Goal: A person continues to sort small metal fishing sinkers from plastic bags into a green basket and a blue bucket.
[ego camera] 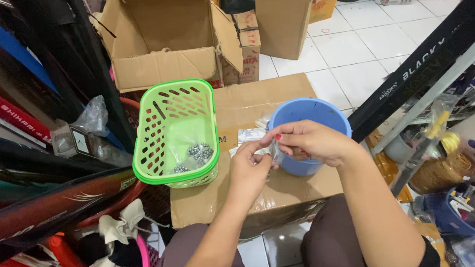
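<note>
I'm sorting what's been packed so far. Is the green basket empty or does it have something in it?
Not empty. The green basket stands upright on the cardboard box, with a few clear bags of small dark balls on its bottom.

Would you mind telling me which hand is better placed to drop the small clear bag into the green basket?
Probably the left hand: it pinches the small clear bag together with the right hand and sits right beside the green basket, while the right hand is over the blue bucket.
</note>
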